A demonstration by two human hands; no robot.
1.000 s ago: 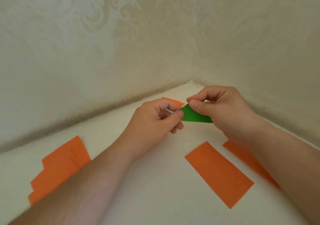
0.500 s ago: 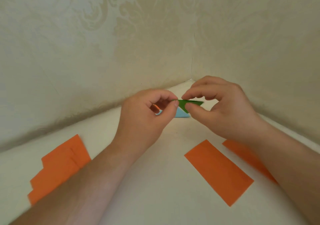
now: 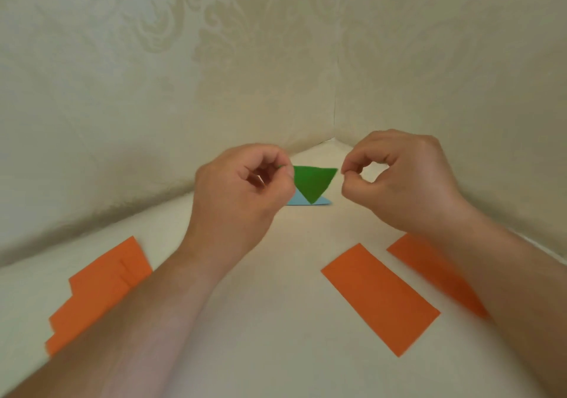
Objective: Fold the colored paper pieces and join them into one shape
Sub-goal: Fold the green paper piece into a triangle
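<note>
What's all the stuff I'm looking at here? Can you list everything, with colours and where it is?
green folded paper: one, green, a triangle pointing down, held up between the two hands near the far corner.
blue paper: one, light blue, lying on the table just behind and below the green piece, mostly hidden.
orange sheet: one, orange, flat on the table, right of centre.
second orange sheet: one, orange, further right, partly under the right forearm.
orange stack: several overlapping sheets, orange, at the left; exact count unclear.
table: one, cream, set in a corner.
walls: two, cream with a pale pattern.
left hand: pinches the green piece's left corner.
right hand: fingertips pinched together beside its right corner; contact unclear.
</note>
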